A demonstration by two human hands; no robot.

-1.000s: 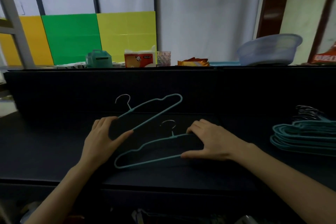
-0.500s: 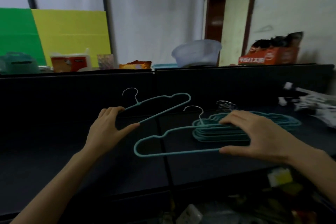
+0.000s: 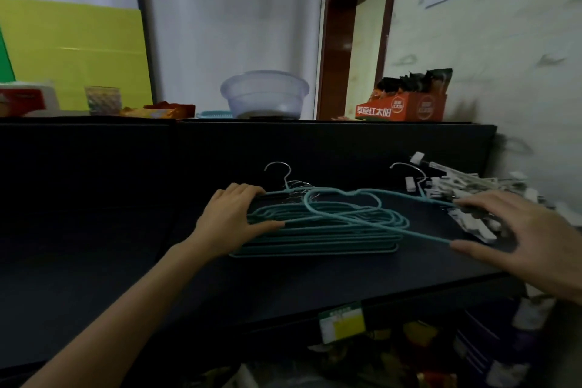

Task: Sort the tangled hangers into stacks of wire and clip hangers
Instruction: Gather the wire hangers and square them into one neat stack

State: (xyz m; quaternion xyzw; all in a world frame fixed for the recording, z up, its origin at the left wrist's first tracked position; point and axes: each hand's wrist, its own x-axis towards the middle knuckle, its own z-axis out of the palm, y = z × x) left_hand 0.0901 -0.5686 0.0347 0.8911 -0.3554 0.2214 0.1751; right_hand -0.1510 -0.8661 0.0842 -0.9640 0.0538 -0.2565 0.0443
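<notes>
1. Here the stack of wire hangers (image 3: 315, 246) lies flat on the dark table (image 3: 94, 261), long axis running left to right, with the metal hooks bunched at the far side and pointing at the back panel
2. The hangers are thin teal coated wire with rounded ends and a notch dip in each shoulder
3. The left hand (image 3: 231, 217) grips the left end of the top hanger (image 3: 286, 182), fingers curled over the upper bar and thumb laid along the lower bar; its silver hook stands up
4. The right hand (image 3: 522, 236) spans the right end of a loose hanger (image 3: 419, 235), fingers spread and fairly straight, thumb at the bottom bar; its looped left end overlaps the stack
5. White clip hangers (image 3: 466, 181) lie heaped just beyond the right hand, against the wall
</notes>
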